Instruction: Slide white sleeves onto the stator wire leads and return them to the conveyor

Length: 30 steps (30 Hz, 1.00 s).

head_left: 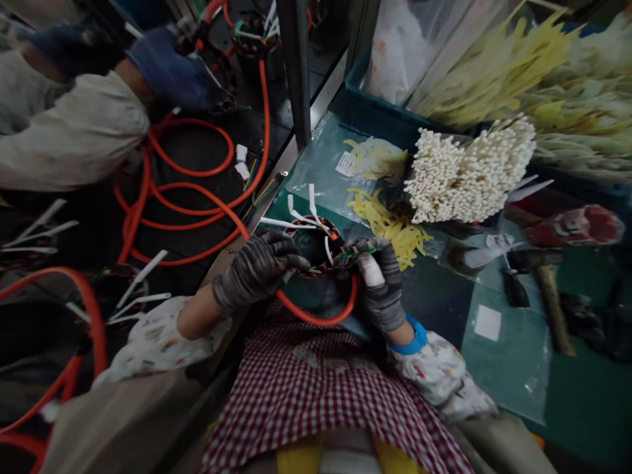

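Observation:
My left hand [257, 266], in a grey knit glove, grips the near left rim of a round motor stator [316, 245] with copper windings and white sleeves sticking up. My right hand [380, 280], also gloved and with a taped finger, pinches a small bundle of coloured wires [356, 253] at the stator's right edge. An orange cable [320, 318] loops from under the stator toward my checked apron.
A bundle of white tubes [469, 172] and loose yellow strips [392, 227] lie behind the stator. A hammer [548, 286] rests on the green mat at right. On the left, another person's blue-gloved hand [170, 69] works among coiled orange cables [182, 191].

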Each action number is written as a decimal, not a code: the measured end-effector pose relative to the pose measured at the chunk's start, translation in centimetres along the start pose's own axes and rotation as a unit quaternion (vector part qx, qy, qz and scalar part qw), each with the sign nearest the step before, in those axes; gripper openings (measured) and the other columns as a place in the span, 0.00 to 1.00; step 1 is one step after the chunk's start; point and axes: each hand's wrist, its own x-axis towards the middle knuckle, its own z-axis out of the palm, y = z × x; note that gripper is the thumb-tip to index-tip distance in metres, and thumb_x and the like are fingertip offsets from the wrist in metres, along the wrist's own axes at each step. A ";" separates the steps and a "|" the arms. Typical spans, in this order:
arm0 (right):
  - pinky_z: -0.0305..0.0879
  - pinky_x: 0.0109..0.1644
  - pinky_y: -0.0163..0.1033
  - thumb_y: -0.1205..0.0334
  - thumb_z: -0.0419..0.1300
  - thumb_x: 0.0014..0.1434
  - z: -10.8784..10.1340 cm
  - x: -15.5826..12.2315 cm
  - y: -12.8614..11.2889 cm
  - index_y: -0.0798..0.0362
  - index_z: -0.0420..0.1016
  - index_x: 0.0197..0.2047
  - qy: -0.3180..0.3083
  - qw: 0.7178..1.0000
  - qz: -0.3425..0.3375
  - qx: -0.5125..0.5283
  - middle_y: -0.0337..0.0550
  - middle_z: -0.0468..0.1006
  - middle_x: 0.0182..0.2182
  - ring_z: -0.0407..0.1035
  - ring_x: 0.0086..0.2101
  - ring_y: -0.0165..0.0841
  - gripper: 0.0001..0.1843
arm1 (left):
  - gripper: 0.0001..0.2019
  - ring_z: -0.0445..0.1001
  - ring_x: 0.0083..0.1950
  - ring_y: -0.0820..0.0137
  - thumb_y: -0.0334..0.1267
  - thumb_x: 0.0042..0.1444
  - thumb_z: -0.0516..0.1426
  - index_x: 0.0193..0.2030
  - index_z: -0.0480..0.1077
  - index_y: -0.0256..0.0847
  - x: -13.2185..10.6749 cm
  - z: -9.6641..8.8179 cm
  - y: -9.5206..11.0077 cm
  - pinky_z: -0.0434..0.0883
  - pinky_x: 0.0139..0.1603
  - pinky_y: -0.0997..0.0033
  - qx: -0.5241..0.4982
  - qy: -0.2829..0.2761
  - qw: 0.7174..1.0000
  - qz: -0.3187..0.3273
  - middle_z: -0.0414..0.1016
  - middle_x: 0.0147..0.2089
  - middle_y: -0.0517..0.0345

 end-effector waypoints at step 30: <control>0.81 0.55 0.46 0.55 0.66 0.74 4.0 2.0 -4.4 0.50 0.89 0.59 -0.321 0.833 -0.129 -0.432 0.54 0.89 0.53 0.83 0.49 0.46 0.16 | 0.35 0.80 0.67 0.44 0.66 0.68 0.59 0.66 0.76 0.37 -0.2 0.5 -3.5 0.76 0.73 0.34 -0.172 0.049 0.957 -0.227 0.82 0.64 0.40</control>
